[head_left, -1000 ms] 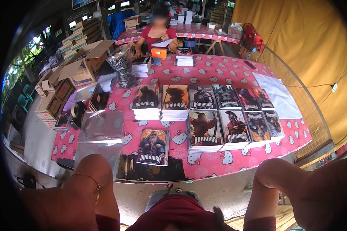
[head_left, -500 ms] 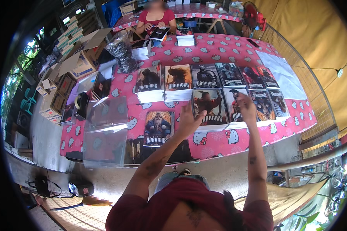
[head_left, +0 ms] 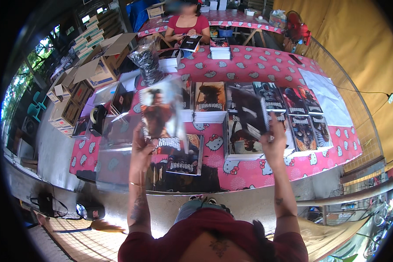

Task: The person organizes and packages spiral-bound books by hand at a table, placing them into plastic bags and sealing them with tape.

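Note:
My left hand [head_left: 142, 150] grips a spiral notebook with a red-toned figure on its cover [head_left: 157, 111], raised and blurred by motion over the left side of the table. My right hand [head_left: 274, 142] is closed on the edge of a dark-covered notebook [head_left: 250, 113], tilted above the stacks. Beneath it lies a notebook stack with a pale, red-splashed cover [head_left: 244, 137]. A single notebook with a bearded figure [head_left: 185, 159] rests near the front edge, partly behind the raised one. More stacks stand in two rows, among them an orange-covered stack [head_left: 210, 98].
Clear plastic sleeves [head_left: 120, 148] and a tape dispenser [head_left: 98, 120] lie at left. Open cardboard boxes [head_left: 102, 65] stand beyond. A bag of black coils [head_left: 147, 63] sits near a seated co-worker [head_left: 187, 26] holding a notebook. White sheets [head_left: 329, 96] cover the right side.
Both hands have lifted a notebook from the front-row stacks. The left one has swung leftward with its notebook; the stack beneath now shows a different cover. The view has shifted slightly.

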Demonstrator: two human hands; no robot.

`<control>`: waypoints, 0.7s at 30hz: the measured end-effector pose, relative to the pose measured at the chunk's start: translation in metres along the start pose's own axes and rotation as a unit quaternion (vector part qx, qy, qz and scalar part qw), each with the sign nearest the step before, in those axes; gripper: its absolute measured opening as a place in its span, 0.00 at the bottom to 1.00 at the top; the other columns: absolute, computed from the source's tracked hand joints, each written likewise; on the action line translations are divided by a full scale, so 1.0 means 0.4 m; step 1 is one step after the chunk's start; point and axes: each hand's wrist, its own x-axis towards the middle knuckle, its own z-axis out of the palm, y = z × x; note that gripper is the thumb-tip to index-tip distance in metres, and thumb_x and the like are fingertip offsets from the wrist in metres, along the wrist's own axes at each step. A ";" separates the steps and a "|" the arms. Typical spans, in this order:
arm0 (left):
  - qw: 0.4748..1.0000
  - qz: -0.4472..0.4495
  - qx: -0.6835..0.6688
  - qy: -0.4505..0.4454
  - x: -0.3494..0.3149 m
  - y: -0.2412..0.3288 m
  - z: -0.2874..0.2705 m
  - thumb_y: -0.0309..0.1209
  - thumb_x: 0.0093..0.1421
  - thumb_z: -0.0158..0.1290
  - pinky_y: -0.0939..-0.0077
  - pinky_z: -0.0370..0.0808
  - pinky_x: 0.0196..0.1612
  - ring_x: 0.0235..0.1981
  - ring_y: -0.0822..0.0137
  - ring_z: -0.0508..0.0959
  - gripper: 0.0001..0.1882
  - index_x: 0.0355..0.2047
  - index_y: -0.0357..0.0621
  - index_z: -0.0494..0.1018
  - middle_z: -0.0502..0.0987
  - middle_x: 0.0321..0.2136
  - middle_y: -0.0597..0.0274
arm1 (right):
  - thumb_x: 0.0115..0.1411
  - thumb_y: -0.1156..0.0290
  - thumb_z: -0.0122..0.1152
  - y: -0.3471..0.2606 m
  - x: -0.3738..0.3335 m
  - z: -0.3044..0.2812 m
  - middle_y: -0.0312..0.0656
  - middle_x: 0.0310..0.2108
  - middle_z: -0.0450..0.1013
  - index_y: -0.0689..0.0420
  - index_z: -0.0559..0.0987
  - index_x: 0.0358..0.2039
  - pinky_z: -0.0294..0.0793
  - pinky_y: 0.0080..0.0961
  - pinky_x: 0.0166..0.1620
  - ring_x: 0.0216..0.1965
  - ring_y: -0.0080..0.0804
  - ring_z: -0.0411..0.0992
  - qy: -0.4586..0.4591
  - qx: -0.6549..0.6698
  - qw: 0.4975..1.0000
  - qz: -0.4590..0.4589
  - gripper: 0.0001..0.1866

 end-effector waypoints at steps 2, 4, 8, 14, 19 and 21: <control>1.000 0.024 -0.009 0.017 0.018 0.086 0.007 0.15 0.54 0.53 0.63 0.72 0.57 0.61 0.55 0.68 0.48 0.71 0.53 0.45 0.60 0.64 0.50 | 0.43 0.83 0.65 -0.072 -0.056 0.118 0.46 0.37 0.70 0.59 0.76 0.56 0.74 0.32 0.45 0.40 0.38 0.72 -0.064 0.017 0.996 -0.055 0.34; 0.997 0.031 -0.014 0.064 0.033 0.092 -0.024 0.17 0.48 0.50 0.61 0.67 0.63 0.64 0.53 0.64 0.54 0.73 0.57 0.37 0.56 0.67 0.49 | 0.42 0.81 0.67 -0.125 -0.139 0.267 0.42 0.41 0.66 0.51 0.83 0.49 0.70 0.32 0.48 0.43 0.41 0.69 -0.111 0.177 0.976 -0.054 0.28; 0.997 -0.059 -0.027 0.032 -0.015 -0.008 -0.043 0.21 0.49 0.50 0.61 0.66 0.63 0.64 0.54 0.65 0.54 0.73 0.58 0.37 0.54 0.68 0.48 | 0.50 0.83 0.59 0.012 -0.310 0.499 0.47 0.53 0.66 0.48 0.78 0.55 0.65 0.39 0.60 0.57 0.43 0.66 -0.279 -0.045 0.934 -0.218 0.29; 0.714 -0.056 0.698 -0.011 -0.168 -0.312 -0.068 0.38 0.52 0.59 0.41 0.66 0.52 0.53 0.35 0.64 0.41 0.66 0.45 0.59 0.61 0.55 0.36 | 0.53 0.84 0.55 -0.013 -0.181 0.579 0.49 0.58 0.65 0.57 0.74 0.56 0.64 0.51 0.60 0.60 0.47 0.64 -0.180 0.152 0.970 0.066 0.27; 0.809 0.167 0.551 0.119 0.313 -0.342 -0.017 0.43 0.57 0.59 0.49 0.65 0.55 0.52 0.37 0.66 0.38 0.61 0.35 0.61 0.66 0.51 0.36 | 0.53 0.76 0.60 0.052 0.045 0.657 0.48 0.52 0.71 0.56 0.76 0.52 0.75 0.39 0.48 0.49 0.50 0.73 -0.150 -0.212 0.960 -0.105 0.23; 0.782 0.008 0.592 0.195 0.481 -0.414 -0.133 0.46 0.58 0.59 0.49 0.68 0.53 0.48 0.36 0.71 0.37 0.59 0.32 0.64 0.71 0.48 0.39 | 0.53 0.76 0.61 0.016 0.099 0.669 0.46 0.50 0.73 0.58 0.76 0.50 0.77 0.39 0.46 0.46 0.48 0.75 -0.210 -0.183 0.958 -0.072 0.21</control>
